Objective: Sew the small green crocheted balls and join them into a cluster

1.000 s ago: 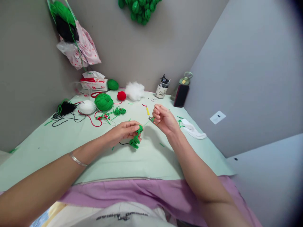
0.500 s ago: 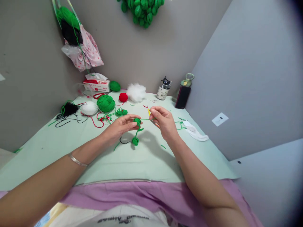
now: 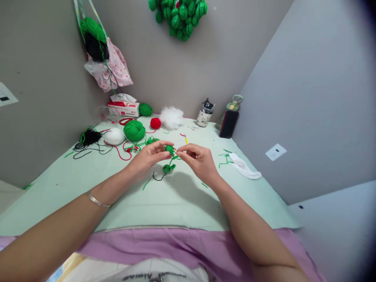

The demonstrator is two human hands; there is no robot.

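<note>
My left hand pinches a small green crocheted ball between thumb and fingers. Below it dangles a second green crocheted piece, joined by a green strand, with a black yarn tail close by. My right hand has come right up to the held ball, thumb and forefinger pressed together on a thin pale tool whose kind I cannot make out. Just beyond the right fingers is a slim yellow-handled tool.
Behind my left hand are green yarn, white yarn, black yarn and a red yarn ball. White stuffing, a jar and a phone stand farther back. White cloth lies right.
My right hand has moved left and slightly down to the ball. The green strand stretched between the hands no longer shows taut. The view has shifted slightly.
</note>
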